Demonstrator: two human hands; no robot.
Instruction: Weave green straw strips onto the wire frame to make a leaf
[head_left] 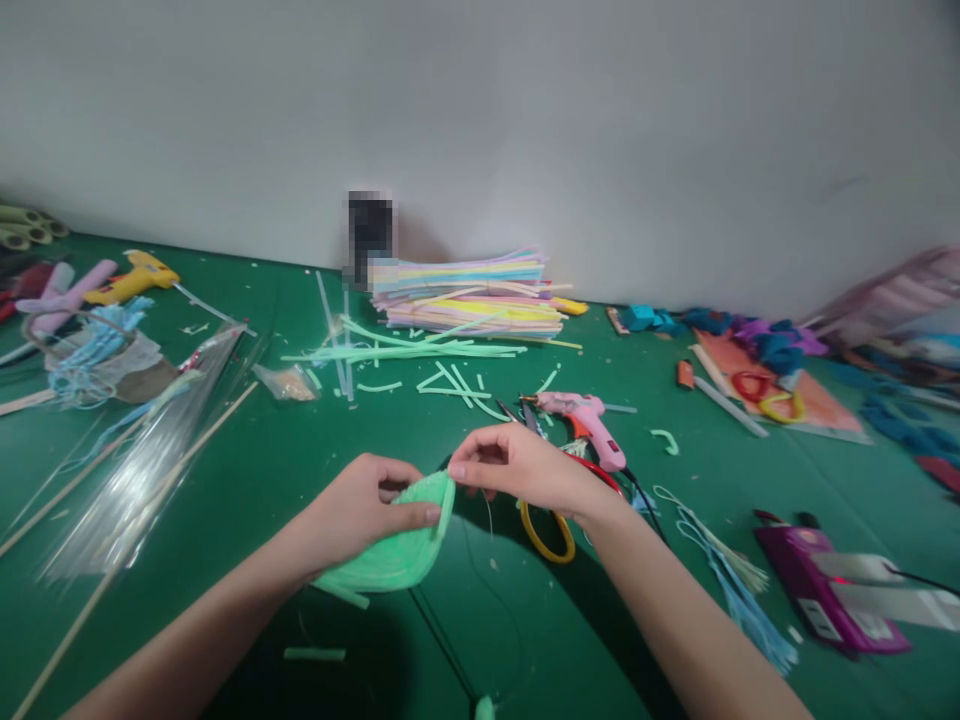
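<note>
A light green craft piece (394, 557) with a raised rim, built up from rows of pipe-cleaner-like strips, is held above the table in the middle of the head view. My left hand (349, 515) is closed around its left side, thumb on the near face and fingers behind. At the upper right corner, my right hand (517, 468) pinches the rim between thumb and fingertips. A thin dark cord hangs below the piece. Scissors with a yellow and red handle (553, 553) lie under my right wrist, partly hidden.
A pink glue gun (592, 425) lies just beyond my right hand. Loose green strips (420, 350) sit before a bundle of pastel strips (465, 300). A yellow glue gun (142, 278) and plastic sleeves (161, 450) are left. A purple power strip (814, 580) is right.
</note>
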